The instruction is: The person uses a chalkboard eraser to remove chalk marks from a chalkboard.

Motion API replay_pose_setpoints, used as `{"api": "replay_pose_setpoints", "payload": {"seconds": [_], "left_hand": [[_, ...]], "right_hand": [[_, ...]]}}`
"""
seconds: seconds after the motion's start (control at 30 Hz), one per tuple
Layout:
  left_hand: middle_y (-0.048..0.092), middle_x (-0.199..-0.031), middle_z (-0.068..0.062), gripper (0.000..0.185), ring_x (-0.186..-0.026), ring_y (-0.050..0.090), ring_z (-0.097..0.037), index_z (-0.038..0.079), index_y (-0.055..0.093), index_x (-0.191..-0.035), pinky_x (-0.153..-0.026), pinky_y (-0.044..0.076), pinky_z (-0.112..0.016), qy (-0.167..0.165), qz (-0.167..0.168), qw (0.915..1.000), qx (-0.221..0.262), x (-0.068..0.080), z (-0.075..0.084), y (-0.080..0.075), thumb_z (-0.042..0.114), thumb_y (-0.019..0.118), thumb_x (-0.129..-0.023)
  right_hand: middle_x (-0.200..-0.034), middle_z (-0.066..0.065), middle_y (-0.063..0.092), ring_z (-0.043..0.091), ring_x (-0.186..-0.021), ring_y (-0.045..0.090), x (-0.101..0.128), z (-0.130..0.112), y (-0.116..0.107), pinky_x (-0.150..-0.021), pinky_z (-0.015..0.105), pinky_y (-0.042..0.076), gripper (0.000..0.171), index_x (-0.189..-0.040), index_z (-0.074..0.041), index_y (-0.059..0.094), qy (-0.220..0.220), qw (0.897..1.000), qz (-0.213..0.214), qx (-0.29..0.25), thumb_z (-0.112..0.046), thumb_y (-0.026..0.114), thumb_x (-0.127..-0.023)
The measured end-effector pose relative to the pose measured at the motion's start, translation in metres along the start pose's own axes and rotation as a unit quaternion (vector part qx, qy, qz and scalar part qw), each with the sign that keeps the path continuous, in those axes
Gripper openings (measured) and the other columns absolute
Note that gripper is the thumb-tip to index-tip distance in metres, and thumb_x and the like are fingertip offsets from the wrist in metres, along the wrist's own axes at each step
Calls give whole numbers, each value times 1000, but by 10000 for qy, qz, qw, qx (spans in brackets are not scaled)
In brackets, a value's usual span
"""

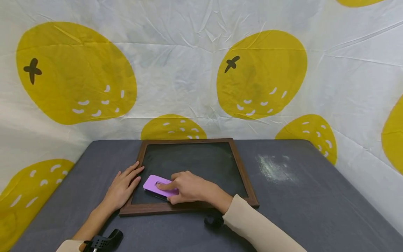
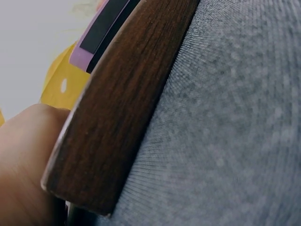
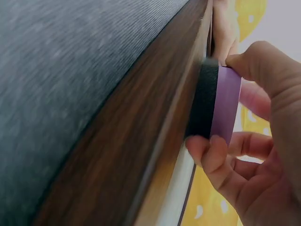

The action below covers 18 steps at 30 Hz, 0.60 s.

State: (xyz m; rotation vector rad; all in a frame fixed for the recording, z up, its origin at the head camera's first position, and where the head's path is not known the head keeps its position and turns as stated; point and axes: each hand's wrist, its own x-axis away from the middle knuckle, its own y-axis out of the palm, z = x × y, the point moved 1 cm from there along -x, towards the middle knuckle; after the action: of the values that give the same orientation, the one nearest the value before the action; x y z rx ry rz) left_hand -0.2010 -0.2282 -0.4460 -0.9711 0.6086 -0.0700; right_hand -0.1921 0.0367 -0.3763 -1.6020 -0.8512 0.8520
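Note:
A chalkboard (image 1: 195, 161) in a brown wooden frame (image 1: 151, 210) lies on the table. My right hand (image 1: 192, 187) grips a purple chalkboard eraser (image 1: 154, 180) with a dark felt underside, over the board's lower left part. In the right wrist view, thumb and fingers pinch the sides of the eraser (image 3: 225, 103), close to the frame's inner edge. My left hand (image 1: 121, 187) rests with its fingers extended on the left side of the frame. The left wrist view shows the frame's corner (image 2: 103, 141) and part of the left hand (image 2: 30, 160).
Chalk dust (image 1: 274, 168) is smeared on the grey tablecloth (image 1: 299, 206) right of the board. Behind the table hangs a white cloth (image 1: 179, 80) printed with yellow fruit shapes. A black wrist device (image 1: 105, 240) sits at the left sleeve.

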Motion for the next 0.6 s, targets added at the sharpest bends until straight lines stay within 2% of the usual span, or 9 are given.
{"api": "replay_pose_setpoints", "payload": {"seconds": [0.13, 0.33, 0.6], "left_hand": [[40, -146, -18, 41, -131, 36, -43, 6, 53, -137, -102, 19, -70, -37, -38, 10000, 39, 0, -1, -1, 24, 52, -100], [40, -146, -18, 42, -131, 36, -43, 7, 53, -137, -103, 18, -69, -47, -110, 9999, 59, -1, -1, -2, 24, 54, -99], [42, -145, -18, 41, -130, 37, -44, 7, 55, -136, -102, 19, -69, -26, -102, 9999, -46, -1, -2, -5, 21, 58, -97]], "right_hand": [[-70, -6, 39, 5, -55, 29, 0, 4, -2, -49, 15, 20, 50, -138, -26, 52, -176, 9997, -56, -181, -32, 65, -89], [-73, -6, 40, 5, -56, 31, 1, 9, -8, -50, 15, 22, 49, -137, -29, 52, -415, 9980, -367, -304, -31, 65, -90], [-72, -5, 41, 4, -56, 29, 0, 14, -14, -51, 13, 24, 49, -136, -27, 55, -750, 9940, -541, -589, -27, 68, -89]]}}
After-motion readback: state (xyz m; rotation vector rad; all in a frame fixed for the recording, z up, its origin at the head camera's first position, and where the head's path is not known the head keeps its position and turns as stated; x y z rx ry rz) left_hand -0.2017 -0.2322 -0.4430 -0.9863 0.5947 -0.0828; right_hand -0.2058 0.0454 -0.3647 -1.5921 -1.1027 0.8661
